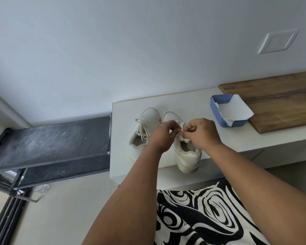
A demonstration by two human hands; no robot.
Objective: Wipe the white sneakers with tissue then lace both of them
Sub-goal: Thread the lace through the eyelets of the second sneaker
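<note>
White sneakers stand side by side on a pale counter (219,138), toes toward the wall. The left sneaker (145,128) is laced, with a bow lying loose over its tongue. The right sneaker (187,152) sits near the counter's front edge, heel slightly over it. Both hands meet above its tongue: the left hand (163,134) and right hand (200,132) each have fingers curled, fingertips pinching the lace (181,130) between them. To the right, a blue box (219,119) holds white tissue (237,109) that spills over its rim; it touches a wooden board (279,101). A black-and-white patterned garment (201,214) fills the lower view.
</note>
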